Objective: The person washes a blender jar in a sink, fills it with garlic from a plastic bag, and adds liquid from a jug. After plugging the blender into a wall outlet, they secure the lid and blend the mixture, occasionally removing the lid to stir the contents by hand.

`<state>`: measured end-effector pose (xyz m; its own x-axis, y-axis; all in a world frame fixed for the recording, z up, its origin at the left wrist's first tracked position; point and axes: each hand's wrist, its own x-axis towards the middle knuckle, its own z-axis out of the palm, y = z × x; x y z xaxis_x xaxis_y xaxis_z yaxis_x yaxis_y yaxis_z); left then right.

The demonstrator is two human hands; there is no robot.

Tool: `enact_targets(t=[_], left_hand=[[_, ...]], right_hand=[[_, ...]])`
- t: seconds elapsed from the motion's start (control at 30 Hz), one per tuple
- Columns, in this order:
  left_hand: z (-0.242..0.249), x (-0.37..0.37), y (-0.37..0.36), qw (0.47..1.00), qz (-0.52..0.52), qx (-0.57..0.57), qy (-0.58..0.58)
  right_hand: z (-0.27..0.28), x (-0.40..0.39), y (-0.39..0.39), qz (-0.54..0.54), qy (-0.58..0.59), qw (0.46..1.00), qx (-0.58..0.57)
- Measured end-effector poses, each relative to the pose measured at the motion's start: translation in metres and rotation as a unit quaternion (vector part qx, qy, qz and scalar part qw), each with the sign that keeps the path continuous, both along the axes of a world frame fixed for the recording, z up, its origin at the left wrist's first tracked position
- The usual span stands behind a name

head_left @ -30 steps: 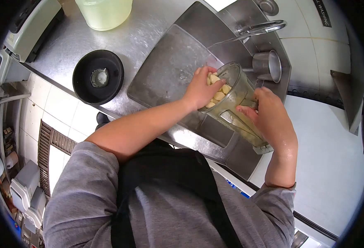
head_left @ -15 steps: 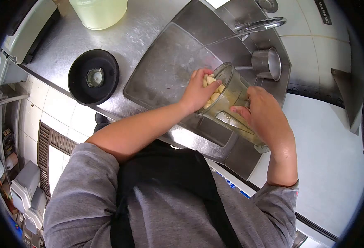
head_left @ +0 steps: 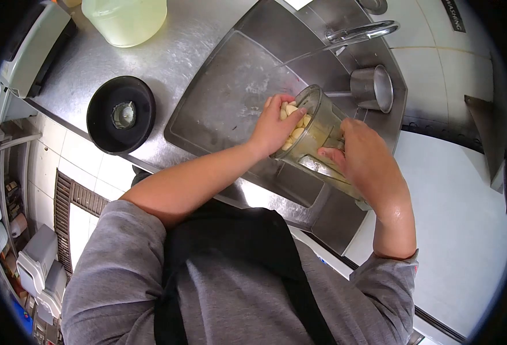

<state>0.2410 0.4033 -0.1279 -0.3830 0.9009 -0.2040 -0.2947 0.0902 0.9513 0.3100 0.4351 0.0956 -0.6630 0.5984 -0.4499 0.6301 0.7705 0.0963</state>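
A clear blender jar is tilted over the steel sink, its mouth facing left. My right hand grips the jar by its side, the fingers wrapped round the handle area. Pale peeled cloves, which look like garlic, are gathered at the jar's mouth. My left hand is cupped against them at the rim, with fingers curled round the cloves. A thin stream of water runs from the faucet behind the jar.
A steel pot with a long handle lies at the sink's back right. Left of the sink stand a black round bowl with a small item inside and a translucent tub. A white surface is at the right.
The view has shifted slightly, so the bowl and sink appear a little further left. Both hands keep their hold on the jar and cloves, almost unchanged.
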Motion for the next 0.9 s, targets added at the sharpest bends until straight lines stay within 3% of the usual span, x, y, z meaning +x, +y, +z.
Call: enact_targets(t=[0.23, 0.27, 0.33, 0.37, 0.43, 0.47, 0.53, 0.57, 0.63, 0.67, 0.7, 0.73, 0.77, 0.83, 0.9], left_hand=[[-0.003, -0.001, 0.025, 1.0, 0.009, 0.007, -0.011], [0.001, -0.006, 0.033, 0.999, -0.007, 0.001, 0.046], [0.007, -0.016, 0.057, 0.993, -0.025, -0.001, 0.116], [0.013, -0.021, 0.074, 0.981, -0.045, 0.0, 0.19], [0.033, -0.033, 0.11, 0.95, -0.103, -0.005, 0.295], [0.046, -0.039, 0.128, 0.946, -0.103, 0.002, 0.307], [0.061, -0.046, 0.168, 0.887, -0.163, 0.005, 0.432], [0.064, -0.05, 0.187, 0.881, -0.164, 0.012, 0.443], [0.067, -0.055, 0.222, 0.872, -0.187, 0.056, 0.449], [0.076, -0.057, 0.231, 0.865, -0.19, 0.062, 0.46], [0.088, -0.06, 0.238, 0.885, -0.246, 0.045, 0.393], [0.093, -0.062, 0.245, 0.896, -0.302, 0.025, 0.324], [0.097, -0.06, 0.25, 0.909, -0.296, 0.026, 0.292], [0.099, -0.06, 0.26, 0.898, -0.317, 0.009, 0.306], [0.1, -0.063, 0.264, 0.886, -0.339, -0.003, 0.316]], right_hand=[[-0.01, 0.017, 0.025, -0.005, 0.068, 0.998, 0.016], [-0.01, 0.02, 0.032, -0.006, 0.075, 0.997, 0.018], [-0.012, 0.03, 0.048, -0.155, 0.136, 0.978, -0.005], [-0.016, 0.042, 0.056, -0.156, 0.148, 0.977, -0.002], [-0.035, 0.067, 0.071, -0.293, 0.281, 0.914, -0.011], [-0.048, 0.074, 0.076, -0.294, 0.293, 0.91, -0.007], [-0.083, 0.089, 0.087, -0.379, 0.438, 0.815, -0.005], [-0.104, 0.095, 0.093, -0.379, 0.45, 0.809, -0.001], [-0.149, 0.097, 0.103, -0.436, 0.597, 0.671, -0.064], [-0.164, 0.092, 0.107, -0.446, 0.621, 0.641, -0.07], [-0.18, 0.086, 0.109, -0.449, 0.649, 0.609, -0.08], [-0.193, 0.078, 0.111, -0.443, 0.668, 0.594, -0.075], [-0.203, 0.069, 0.113, -0.425, 0.694, 0.578, -0.062], [-0.219, 0.055, 0.12, -0.41, 0.726, 0.55, -0.047], [-0.228, 0.043, 0.126, -0.417, 0.716, 0.559, -0.003]])
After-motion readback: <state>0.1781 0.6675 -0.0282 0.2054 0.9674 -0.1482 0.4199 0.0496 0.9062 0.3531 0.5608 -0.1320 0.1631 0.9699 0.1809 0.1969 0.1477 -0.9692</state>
